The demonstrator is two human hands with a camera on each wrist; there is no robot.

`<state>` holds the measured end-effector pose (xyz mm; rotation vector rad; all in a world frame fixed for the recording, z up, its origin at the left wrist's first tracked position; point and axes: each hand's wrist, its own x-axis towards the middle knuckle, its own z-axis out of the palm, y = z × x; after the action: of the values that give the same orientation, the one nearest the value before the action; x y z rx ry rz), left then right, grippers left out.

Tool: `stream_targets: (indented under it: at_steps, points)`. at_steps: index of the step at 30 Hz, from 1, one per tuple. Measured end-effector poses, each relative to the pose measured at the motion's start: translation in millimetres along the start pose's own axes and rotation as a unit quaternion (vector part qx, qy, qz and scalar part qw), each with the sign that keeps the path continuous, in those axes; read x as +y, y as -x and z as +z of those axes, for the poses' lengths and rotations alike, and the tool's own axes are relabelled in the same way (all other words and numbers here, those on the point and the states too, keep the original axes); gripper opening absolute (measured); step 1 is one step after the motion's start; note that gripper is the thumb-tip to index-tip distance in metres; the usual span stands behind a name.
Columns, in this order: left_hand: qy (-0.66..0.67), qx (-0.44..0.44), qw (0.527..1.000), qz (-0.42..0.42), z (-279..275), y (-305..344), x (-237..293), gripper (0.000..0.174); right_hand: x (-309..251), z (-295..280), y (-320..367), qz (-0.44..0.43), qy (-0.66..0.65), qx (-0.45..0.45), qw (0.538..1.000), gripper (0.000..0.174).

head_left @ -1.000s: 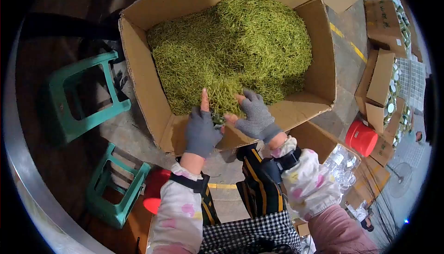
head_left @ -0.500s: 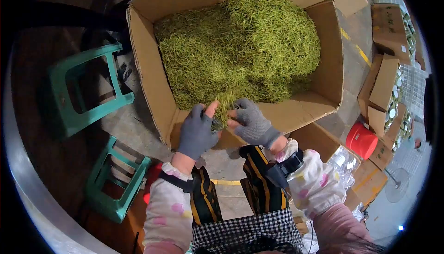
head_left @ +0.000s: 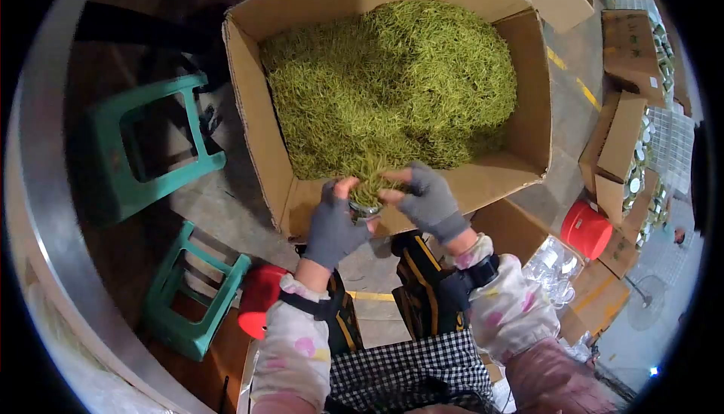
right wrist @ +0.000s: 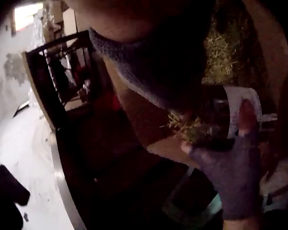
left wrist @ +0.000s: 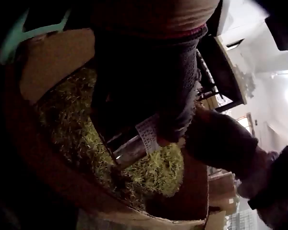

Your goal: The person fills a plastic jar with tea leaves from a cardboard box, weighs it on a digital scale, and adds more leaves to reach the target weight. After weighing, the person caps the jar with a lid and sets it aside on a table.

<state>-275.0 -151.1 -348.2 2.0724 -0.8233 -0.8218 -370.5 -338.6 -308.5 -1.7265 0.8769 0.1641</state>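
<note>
My left hand [head_left: 335,225], in a grey fingerless glove, grips a clear jar [head_left: 365,209] just inside the near wall of a cardboard box. The jar's side and white label [left wrist: 148,136] show in the left wrist view. Thin dried green herb [right wrist: 194,132] sticks out of the jar's mouth. My gloved right hand [head_left: 431,201] has its thumb and fingers around that tuft, right at the rim. Behind both hands, a big heap of the same herb [head_left: 452,75] fills much of the cardboard box [head_left: 260,120].
Green stools [head_left: 121,188] stand on the left, with a red bucket [head_left: 260,301] beside the left forearm. On the right are another red bucket [head_left: 587,230], a box of clear empty jars [head_left: 554,267] and cartons [head_left: 622,135] of filled, lidded jars.
Both hands have drawn back slightly from the heap with the jar. The jar's rim shows more clearly now, and the right fingers have closed in over its mouth.
</note>
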Motion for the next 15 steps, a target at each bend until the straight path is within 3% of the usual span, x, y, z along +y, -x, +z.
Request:
stream_targets:
  at_steps: [3,5,6,10,12,13,15]
  points:
    - [0.015,-0.010,1.000,-0.001,-12.7,17.4,22.7,0.092,-49.3,3.1,7.7,-0.040,0.058,-0.039,0.997,0.022]
    - [0.046,-0.015,0.998,-0.039,-29.2,29.2,45.7,0.095,-77.6,-2.3,3.5,-0.189,0.251,-0.110,0.943,0.021]
    - [0.056,-0.018,0.997,-0.053,-37.8,35.6,58.0,0.096,-97.1,-5.7,4.4,-0.164,0.273,-0.153,0.936,0.023]
    - [0.170,-0.005,0.983,-0.061,-90.1,40.6,111.9,0.098,-153.3,-37.7,28.7,-0.218,0.144,-0.143,0.955,0.019]
    - [0.276,0.017,0.959,-0.056,-116.8,47.4,132.6,0.096,-167.9,-55.8,45.7,-0.034,-0.083,-0.039,0.995,0.030]
    - [0.274,0.027,0.960,-0.050,-132.6,53.1,145.7,0.096,-173.3,-70.6,50.5,-0.013,-0.099,0.011,0.995,0.033]
    - [0.462,0.039,0.880,-0.102,-161.1,67.7,174.9,0.094,-178.0,-98.3,68.4,0.001,-0.118,0.061,0.991,0.038]
